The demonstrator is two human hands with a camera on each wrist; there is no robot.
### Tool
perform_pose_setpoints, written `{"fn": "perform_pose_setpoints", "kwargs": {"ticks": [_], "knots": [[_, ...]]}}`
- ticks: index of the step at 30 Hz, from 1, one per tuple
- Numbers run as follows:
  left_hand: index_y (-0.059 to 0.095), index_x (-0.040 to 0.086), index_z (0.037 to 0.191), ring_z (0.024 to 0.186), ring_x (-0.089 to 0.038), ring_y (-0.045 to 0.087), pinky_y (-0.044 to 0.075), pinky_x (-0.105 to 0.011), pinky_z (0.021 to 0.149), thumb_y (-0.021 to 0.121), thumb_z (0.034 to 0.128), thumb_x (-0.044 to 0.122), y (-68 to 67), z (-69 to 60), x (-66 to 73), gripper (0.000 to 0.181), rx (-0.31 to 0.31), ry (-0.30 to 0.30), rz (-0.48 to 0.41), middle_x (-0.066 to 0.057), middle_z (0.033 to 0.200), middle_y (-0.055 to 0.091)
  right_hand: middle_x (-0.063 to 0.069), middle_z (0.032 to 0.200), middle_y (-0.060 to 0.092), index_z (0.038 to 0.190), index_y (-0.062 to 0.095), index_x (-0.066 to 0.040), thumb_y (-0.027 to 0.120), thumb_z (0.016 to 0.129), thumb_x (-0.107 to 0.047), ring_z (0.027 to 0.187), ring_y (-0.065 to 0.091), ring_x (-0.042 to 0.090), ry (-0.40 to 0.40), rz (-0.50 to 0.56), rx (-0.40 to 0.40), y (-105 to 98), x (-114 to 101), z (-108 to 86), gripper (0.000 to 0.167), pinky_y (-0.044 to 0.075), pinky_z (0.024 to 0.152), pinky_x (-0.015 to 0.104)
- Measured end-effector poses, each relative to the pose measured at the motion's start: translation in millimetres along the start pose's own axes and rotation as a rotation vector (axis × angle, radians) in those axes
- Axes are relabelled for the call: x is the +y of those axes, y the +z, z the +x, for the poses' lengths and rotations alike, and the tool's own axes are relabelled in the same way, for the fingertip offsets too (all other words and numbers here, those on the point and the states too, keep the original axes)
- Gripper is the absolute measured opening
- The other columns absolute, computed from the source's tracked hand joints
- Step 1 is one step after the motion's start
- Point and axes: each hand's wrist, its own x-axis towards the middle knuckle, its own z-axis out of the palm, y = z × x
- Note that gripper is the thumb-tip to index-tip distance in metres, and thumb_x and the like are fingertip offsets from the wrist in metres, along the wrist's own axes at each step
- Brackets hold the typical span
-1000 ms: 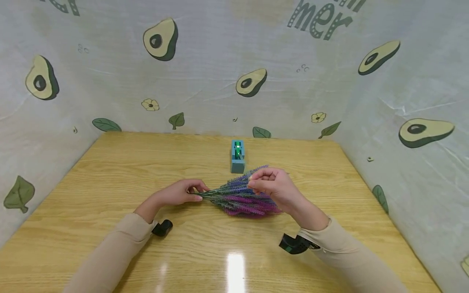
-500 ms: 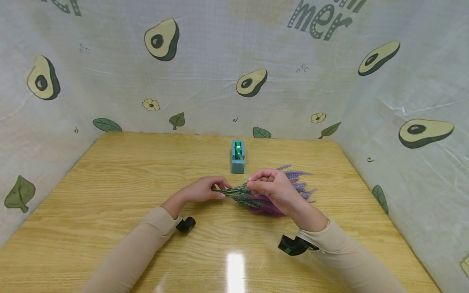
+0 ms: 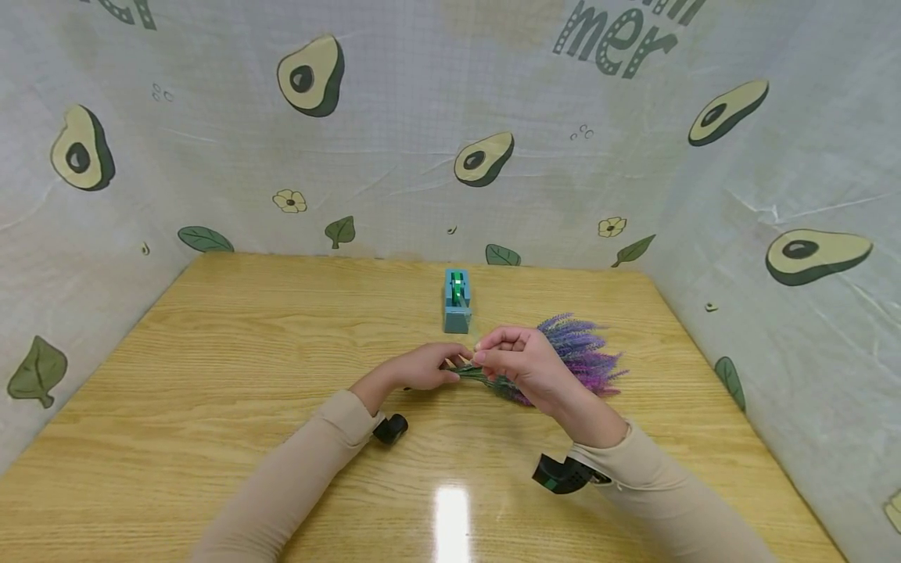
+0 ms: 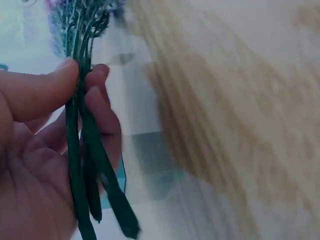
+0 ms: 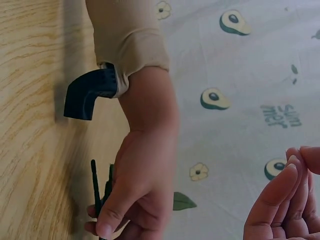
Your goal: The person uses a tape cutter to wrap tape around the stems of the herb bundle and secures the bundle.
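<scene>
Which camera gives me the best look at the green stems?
The left wrist view: the green stems run large and close, pinched in the left hand, some ends showing. The head view shows just a small stretch beside that hand; the right wrist view, only a few dark ends poking past it.

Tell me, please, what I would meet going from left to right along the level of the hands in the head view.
Backdrop, table, left hand, right hand, flower heads, table, backdrop.
</scene>
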Motion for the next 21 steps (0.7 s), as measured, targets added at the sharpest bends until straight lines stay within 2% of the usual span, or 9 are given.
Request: {"fn": "perform_pose_setpoints", "kwargs": {"ticks": [3, 8, 10, 13, 15, 18, 19, 21], "knots": [[0.052, 0.008, 0.127, 0.108, -0.021, 0.055, 0.045, -0.035, 0.09, 0.056, 0.0942, 0.011, 2.7, 3.5, 0.1, 0.033, 0.004, -0.022, 0.046, -0.007, 0.115, 0.06, 0.001, 0.076, 0.066, 0.08, 0.065, -0.011, 0.057, 0.086, 0.005, 0.065, 0.058, 0.012, 0.005, 0.005, 0.004, 0.4, -0.2, -0.4, 0.019, 0.049, 0.063, 0.025], [0.055, 0.007, 0.122, 0.088, -0.018, 0.058, 0.048, -0.032, 0.076, 0.065, 0.0896, 0.023, 1.7, 3.2, 3.1, 0.038, 0.031, -0.133, 0.047, -0.004, 0.098, 0.061, 0.001, 0.075, 0.065, 0.081, 0.065, -0.01, 0.057, 0.086, 0.005, 0.065, 0.058, 0.013, 0.019, 0.013, 0.005, 1.1, 0.6, -0.9, 0.017, 0.049, 0.063, 0.025], [0.055, 0.007, 0.122, 0.087, -0.019, 0.057, 0.048, -0.033, 0.076, 0.072, 0.084, 0.02, -0.4, 1.1, 3.7, 0.043, 0.035, -0.165, 0.062, -0.005, 0.097, 0.06, 0.002, 0.075, 0.065, 0.081, 0.065, -0.01, 0.058, 0.086, 0.004, 0.066, 0.058, 0.013, 0.02, 0.015, 0.002, 1.2, 0.8, -0.9, 0.016, 0.049, 0.064, 0.026], [0.058, 0.007, 0.119, 0.094, -0.02, 0.056, 0.047, -0.034, 0.081, 0.075, 0.0797, 0.012, -2.7, -2.4, 1.1, 0.043, 0.053, -0.179, 0.133, -0.005, 0.1, 0.06, 0.002, 0.076, 0.065, 0.081, 0.065, -0.01, 0.059, 0.086, 0.003, 0.066, 0.058, 0.014, 0.021, 0.013, 0.0, 0.9, 1.4, -0.9, 0.016, 0.049, 0.064, 0.026], [0.062, 0.007, 0.114, 0.094, -0.02, 0.058, 0.048, -0.035, 0.082, 0.072, 0.082, 0.009, -3.6, -5.6, 0.0, 0.034, 0.083, -0.199, 0.208, -0.006, 0.1, 0.062, 0.002, 0.077, 0.066, 0.081, 0.065, -0.01, 0.058, 0.086, 0.004, 0.067, 0.058, 0.014, 0.021, 0.015, -0.005, 0.6, 1.3, -1.3, 0.016, 0.049, 0.064, 0.026], [0.064, 0.011, 0.109, 0.091, -0.02, 0.059, 0.047, -0.036, 0.08, 0.064, 0.0896, 0.017, -5.1, -11.9, -2.2, 0.02, 0.104, -0.238, 0.295, -0.004, 0.101, 0.064, 0.002, 0.077, 0.066, 0.082, 0.065, -0.01, 0.058, 0.086, 0.004, 0.068, 0.058, 0.013, 0.026, 0.018, -0.009, 0.5, 1.8, -1.1, 0.016, 0.049, 0.064, 0.025], [0.064, 0.011, 0.109, 0.09, -0.019, 0.058, 0.047, -0.036, 0.079, 0.063, 0.0909, 0.019, -6.1, -14.4, -3.3, 0.02, 0.1, -0.237, 0.294, -0.003, 0.102, 0.063, 0.002, 0.077, 0.066, 0.082, 0.065, -0.01, 0.058, 0.086, 0.004, 0.068, 0.058, 0.013, 0.027, 0.02, -0.01, 0.8, 1.6, -1.1, 0.016, 0.049, 0.064, 0.025], [0.063, 0.011, 0.111, 0.088, -0.017, 0.058, 0.047, -0.035, 0.078, 0.059, 0.0937, 0.022, -8.8, -19.9, -6.1, 0.021, 0.077, -0.223, 0.221, -0.002, 0.101, 0.063, 0.003, 0.077, 0.066, 0.082, 0.064, -0.009, 0.058, 0.086, 0.004, 0.068, 0.058, 0.014, 0.027, 0.021, -0.009, 1.1, 2.1, -0.8, 0.016, 0.049, 0.064, 0.025]]}}
